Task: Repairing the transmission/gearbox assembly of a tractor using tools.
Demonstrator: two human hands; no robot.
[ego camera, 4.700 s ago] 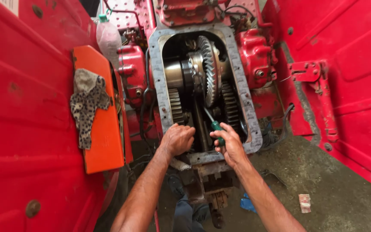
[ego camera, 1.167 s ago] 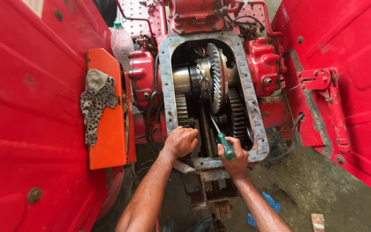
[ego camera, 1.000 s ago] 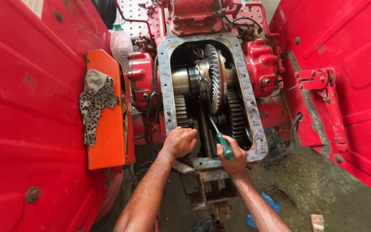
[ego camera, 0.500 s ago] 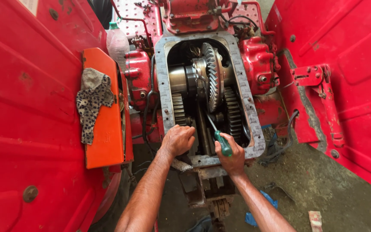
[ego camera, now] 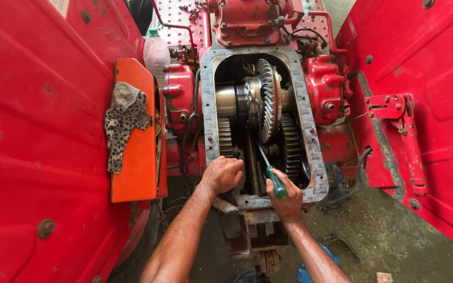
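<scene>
From where I stand, both hands are down at the near rim of the open gear housing [ego camera: 313, 152], a grey-gasketed rectangular opening in the red machine body. The right hand [ego camera: 288, 198] is closed round the green handle of a screwdriver [ego camera: 272, 176], gripping it low so the handle sticks up out of the fist. The tool's long axis runs away from the person and slightly leftward, the dark shank slanting up into the cavity toward the foot of the big ring gear [ego camera: 267, 99]; the tip is lost in shadow among the gears, so I cannot tell what it touches. The left hand [ego camera: 223, 173] is curled into a loose fist just beside it, knuckles over the housing's near left corner, resting on or pressing something beneath that I cannot make out; it sits a little farther forward than the right. Smaller toothed gears [ego camera: 291, 152] flank the shank on either side. Off to the left, well apart from the hands, a spotted rag [ego camera: 124, 120] drapes over an orange box [ego camera: 137, 157], with a clear plastic bottle [ego camera: 157, 52] standing behind it.
</scene>
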